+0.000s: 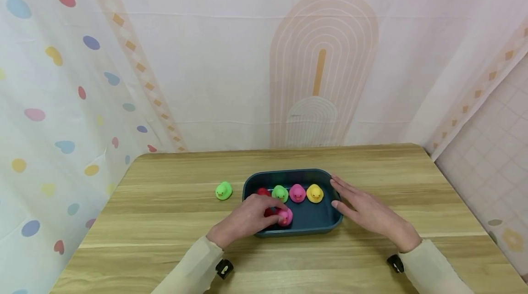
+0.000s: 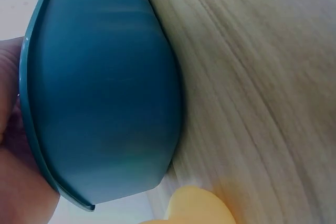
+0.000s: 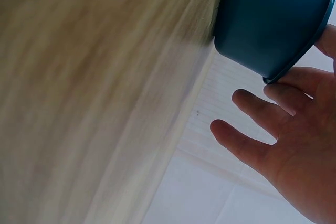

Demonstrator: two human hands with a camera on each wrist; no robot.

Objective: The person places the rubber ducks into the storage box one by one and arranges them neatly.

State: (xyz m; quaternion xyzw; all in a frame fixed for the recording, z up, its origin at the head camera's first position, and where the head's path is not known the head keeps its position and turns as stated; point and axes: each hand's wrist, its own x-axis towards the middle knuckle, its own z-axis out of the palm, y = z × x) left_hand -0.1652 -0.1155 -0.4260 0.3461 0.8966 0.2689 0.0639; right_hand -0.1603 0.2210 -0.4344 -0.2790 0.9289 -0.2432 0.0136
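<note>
My left hand (image 1: 252,215) reaches over the near left of a dark blue-green tray (image 1: 300,231). Thumb and fingers pinch a pink toy duck (image 1: 286,217) low inside it, partly hidden by the fingers. Along the tray's far side stand a red duck (image 1: 263,191), a green duck (image 1: 280,194), a second pink duck (image 1: 297,193) and a yellow duck (image 1: 315,193). More red shows beneath the left hand. At the tray's right end, my right hand (image 1: 368,209) rests with fingers extended, fingertips right at the rim. The right wrist view shows those fingers (image 3: 257,109) spread beside the tray wall.
Another green duck (image 1: 224,191) sits on the wooden table (image 1: 173,220), left of the tray. A patterned curtain (image 1: 222,78) hangs behind the table's far edge. In the left wrist view, a yellow-orange rounded shape (image 2: 199,208) appears beside the tray.
</note>
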